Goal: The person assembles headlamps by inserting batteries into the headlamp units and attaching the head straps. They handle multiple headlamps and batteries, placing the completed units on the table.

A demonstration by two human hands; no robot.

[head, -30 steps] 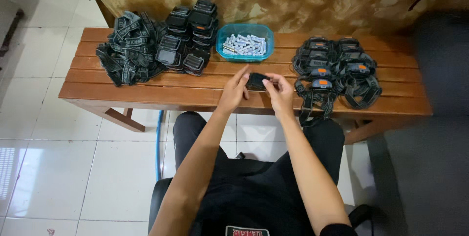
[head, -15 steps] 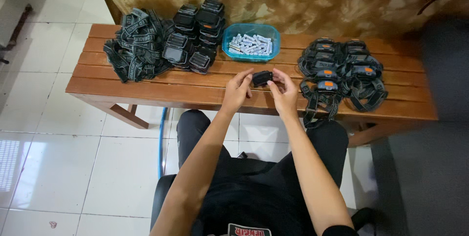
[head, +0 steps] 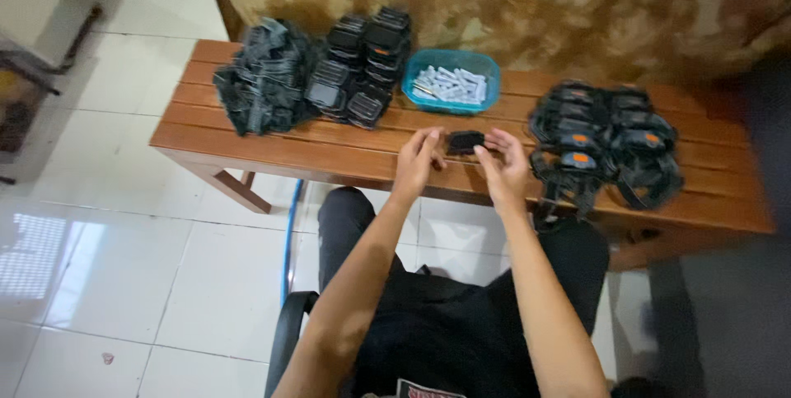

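Two hands over the counter [head: 272, 147], one small black case [head: 465, 142] between them at the front-middle of the counter. The left hand [head: 416, 161] has its fingers spread loosely and touches the case's left edge; the right hand [head: 504, 166] is curled at its right edge, but whether either really grips it is hard to tell. Behind the case sits one blue tub [head: 452, 79] of little white pieces, too blurry to count. Left of the tub: a stack of black cases [head: 362, 64], roughly a dozen, then a heap of straps [head: 264, 77]. Right of the case: a pile of headlamps [head: 606, 138], maybe eight, tangled.
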